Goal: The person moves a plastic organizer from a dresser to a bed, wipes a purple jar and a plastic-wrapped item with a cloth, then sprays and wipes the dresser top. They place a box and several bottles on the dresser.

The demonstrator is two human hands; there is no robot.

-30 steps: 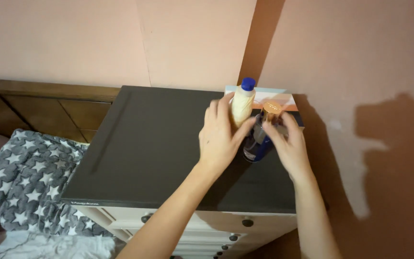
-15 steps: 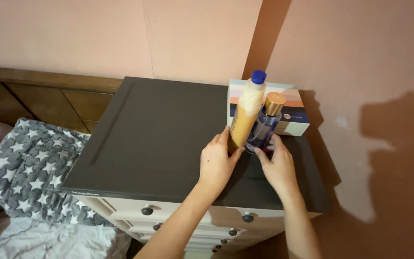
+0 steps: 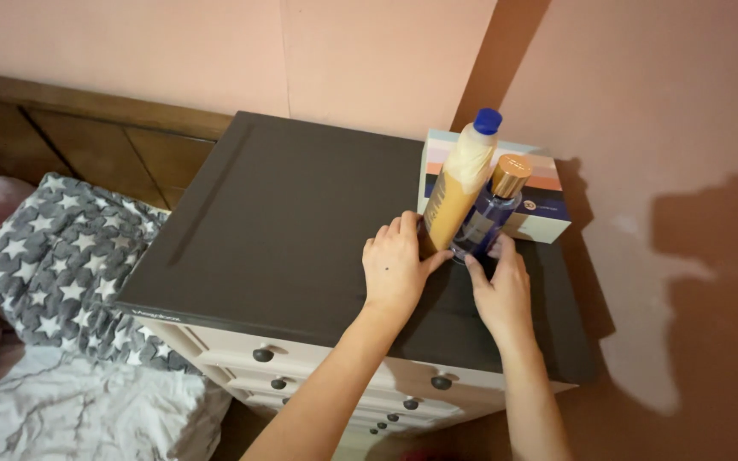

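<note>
My left hand (image 3: pixel 396 271) is wrapped around the foot of the tall bottle (image 3: pixel 459 188), a cream-and-tan one with a blue cap, and my right hand (image 3: pixel 499 288) has its fingertips pinched lightly at the base of the small blue glass bottle (image 3: pixel 484 224) with the gold cap. Both bottles stand upright on the dark top of the dresser (image 3: pixel 301 230), touching each other, just in front of the striped box (image 3: pixel 548 201) that sits against the pink wall.

The tall bottle looks like plastic, so I judge it light, a little springy and top-heavy if it is part full; low on the body, where I have it, seems the steadiest hold. The small bottle looks like glass: heavier for its size, smooth, slippery and breakable, best taken around its middle, not by the cap.

Measured from the box, both bottles are at its front left corner, with my hands just nearer me.
</note>
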